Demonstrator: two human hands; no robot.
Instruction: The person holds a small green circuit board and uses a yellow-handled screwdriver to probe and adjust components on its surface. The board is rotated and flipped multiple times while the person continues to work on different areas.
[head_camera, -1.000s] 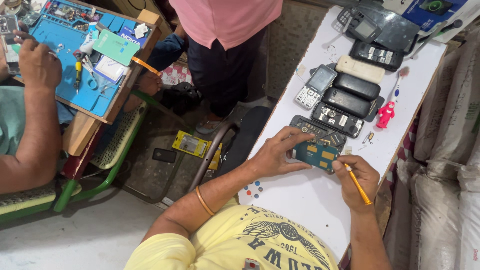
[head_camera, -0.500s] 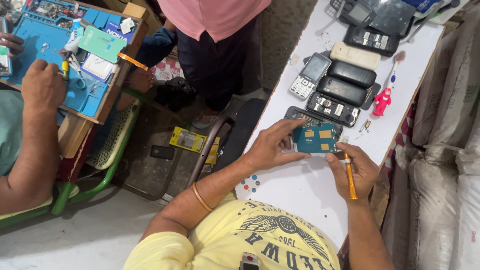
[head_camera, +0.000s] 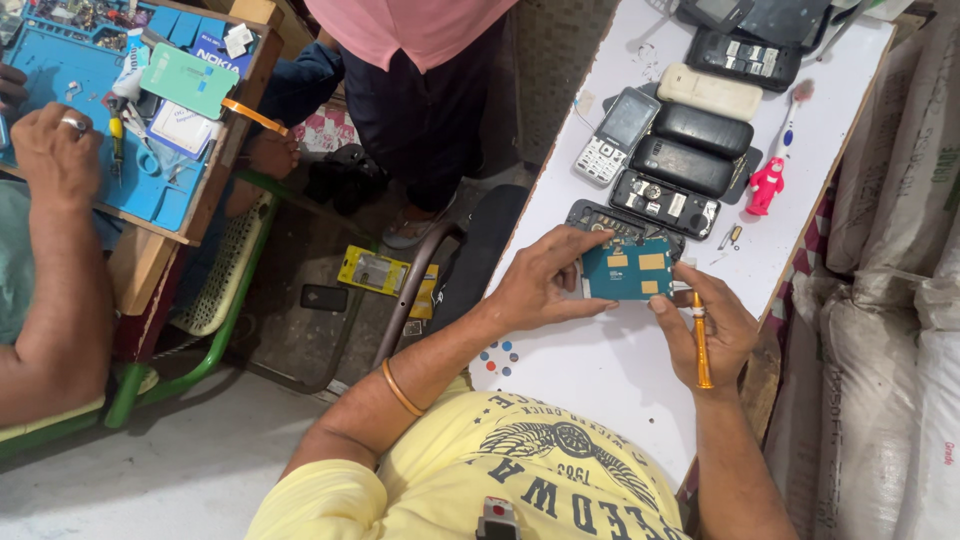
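Note:
My left hand (head_camera: 548, 278) grips a teal circuit board (head_camera: 628, 270) by its left edge, just above the white table (head_camera: 600, 370). My right hand (head_camera: 708, 322) is closed around an orange screwdriver (head_camera: 699, 340), its tip at the board's right edge. A dark opened phone shell (head_camera: 612, 218) lies right behind the board.
Several phones and back covers (head_camera: 690, 130) lie further along the table, with a red toothbrush-like tool (head_camera: 768, 182). White sacks (head_camera: 890, 330) line the right side. A person in a pink shirt (head_camera: 420, 30) stands at left; another person's hand (head_camera: 55, 150) rests on a blue work mat (head_camera: 90, 90).
The view has shifted slightly. My hands keep the board and screwdriver, with the tip staying at the board's right edge. The person's hand at left has moved over the blue mat.

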